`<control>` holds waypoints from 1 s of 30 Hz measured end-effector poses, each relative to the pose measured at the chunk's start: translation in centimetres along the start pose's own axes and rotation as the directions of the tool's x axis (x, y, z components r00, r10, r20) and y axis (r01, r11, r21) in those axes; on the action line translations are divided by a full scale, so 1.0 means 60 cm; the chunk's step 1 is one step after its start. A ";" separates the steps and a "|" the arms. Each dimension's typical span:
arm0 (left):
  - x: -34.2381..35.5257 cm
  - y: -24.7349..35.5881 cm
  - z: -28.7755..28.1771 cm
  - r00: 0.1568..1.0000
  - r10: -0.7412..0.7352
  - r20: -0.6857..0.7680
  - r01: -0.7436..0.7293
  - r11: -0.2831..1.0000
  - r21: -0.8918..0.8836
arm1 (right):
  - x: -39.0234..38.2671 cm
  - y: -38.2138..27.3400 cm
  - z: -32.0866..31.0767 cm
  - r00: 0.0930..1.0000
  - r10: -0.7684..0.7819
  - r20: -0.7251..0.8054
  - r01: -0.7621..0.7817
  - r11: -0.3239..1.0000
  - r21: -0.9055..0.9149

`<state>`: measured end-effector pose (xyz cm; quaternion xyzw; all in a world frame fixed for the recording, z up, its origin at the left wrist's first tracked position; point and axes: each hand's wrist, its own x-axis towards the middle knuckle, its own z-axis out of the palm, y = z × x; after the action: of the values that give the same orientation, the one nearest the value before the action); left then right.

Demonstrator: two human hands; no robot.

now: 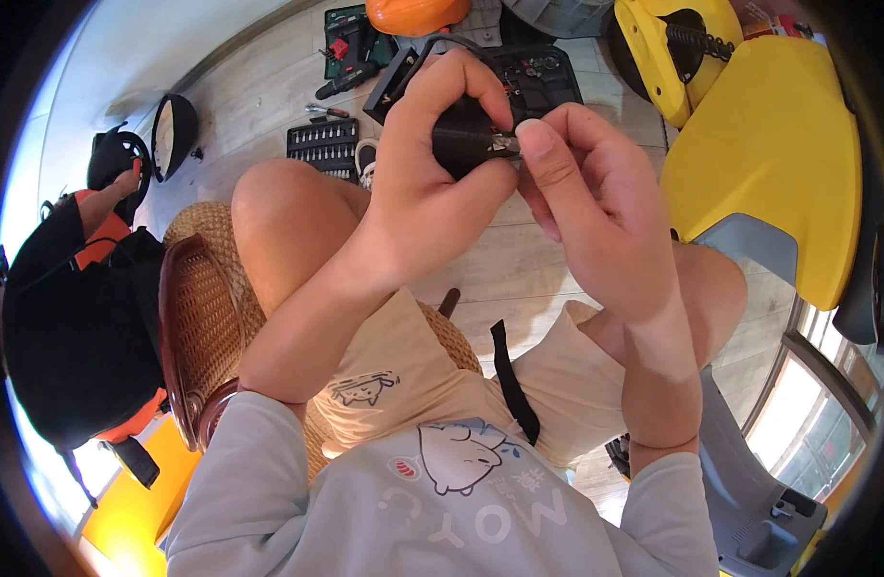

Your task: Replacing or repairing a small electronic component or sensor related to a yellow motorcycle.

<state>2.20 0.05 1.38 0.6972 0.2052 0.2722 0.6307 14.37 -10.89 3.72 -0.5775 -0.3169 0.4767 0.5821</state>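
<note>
Black cylindrical part [458, 139], held out ahead of beige shorts [389, 351], left hand's [418, 192] fingers curled around it, right hand [605, 197] pinching its metallic end between thumb and forefinger, socket set [323, 146] and cordless drill [353, 75] beyond, yellow panel [773, 144] at right

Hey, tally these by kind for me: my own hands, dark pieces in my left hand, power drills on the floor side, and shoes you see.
Hands (left hand, right hand): 2
Dark piece: 1
Power drill: 1
Shoe: 1
Total: 5

Free floor [499, 264] between knees [283, 202], yellow panel [759, 154] rightward
</note>
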 end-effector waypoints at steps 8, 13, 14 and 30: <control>0.002 -0.002 0.005 0.998 0.019 -0.060 -0.016 0.999 0.047 | 0.000 0.010 0.022 0.996 -0.037 -0.080 0.030 0.996 -0.089; -0.003 -0.001 0.010 0.997 -0.021 -0.076 0.018 0.999 -0.036 | 0.006 0.018 0.027 0.978 -0.181 -0.107 0.143 0.945 -0.293; -0.004 0.015 0.011 0.986 -0.161 -0.052 0.152 0.978 -0.142 | 0.007 0.021 0.028 0.958 -0.268 -0.101 0.212 0.902 -0.376; -0.008 0.018 -0.004 0.951 -0.306 0.045 0.297 0.860 -0.414 | 0.023 0.041 0.020 0.773 -0.624 -0.114 0.495 0.706 -0.507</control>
<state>1.64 -0.19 2.41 0.5029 0.2558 0.2153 0.7970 13.27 -9.50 1.21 -0.6309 -0.4948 0.1029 0.5886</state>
